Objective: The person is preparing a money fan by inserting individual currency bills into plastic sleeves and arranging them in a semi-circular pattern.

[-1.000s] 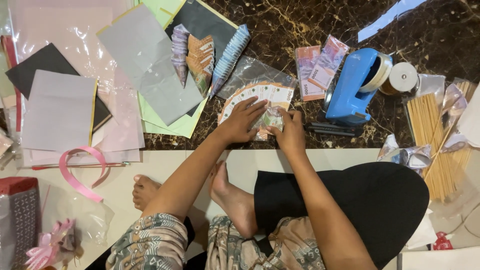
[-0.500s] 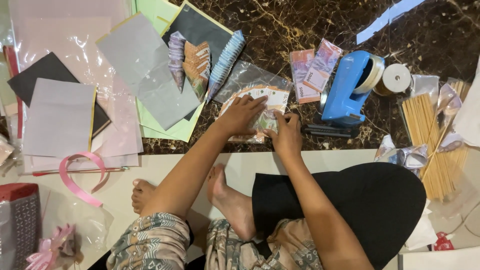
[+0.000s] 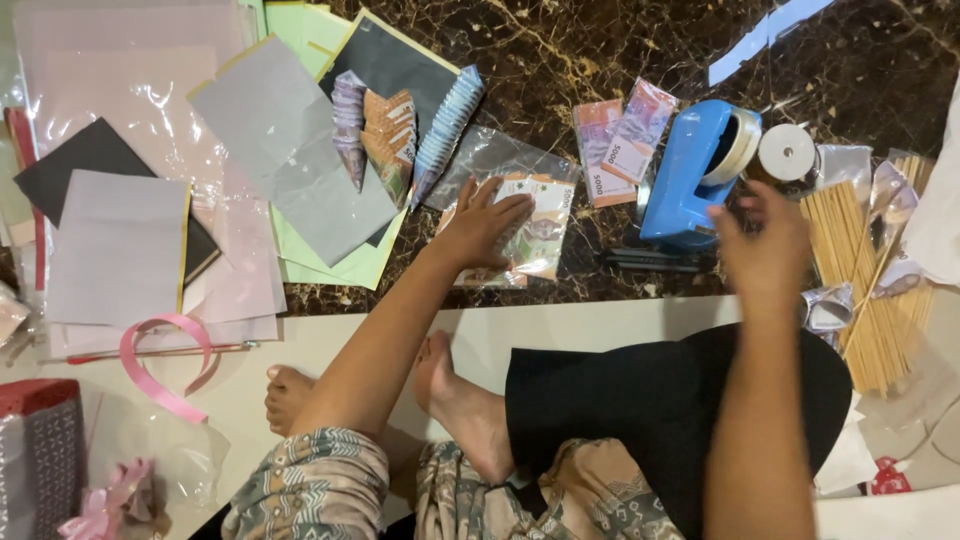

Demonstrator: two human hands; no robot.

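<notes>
Dark marble floor (image 3: pixel 600 50) with gold veins fills the top of my head view, and a pale strip of floor runs below it where the person sits cross-legged with bare feet (image 3: pixel 450 400) showing.

From up here I see the left hand (image 3: pixel 485 225) lying flat, fingers spread, pressing on a fanned stack of banknotes (image 3: pixel 535 235) that sits partly on a clear plastic bag (image 3: pixel 490 155). It's pinning the notes down, not gripping them. The right hand (image 3: pixel 765 240) is up in the air, a bit blurred, fingers loosely open and holding nothing I can make out. It hovers just beside a blue tape dispenser (image 3: pixel 695 175), with a white tape roll (image 3: pixel 787 150) right next to that.

Two banded bundles of banknotes (image 3: pixel 620 140) lie just left of the dispenser. Further left there are pleated, folded banknotes (image 3: pixel 385 140) and a blue-ish folded fan (image 3: pixel 445 130) resting on grey and green paper sheets (image 3: pixel 290 150). On the far right is a pile of wooden skewers (image 3: pixel 850 250). A pink ribbon (image 3: pixel 160 365) curls on the pale floor at lower left, and a black cloth (image 3: pixel 640 400) covers the person's lap.
</notes>
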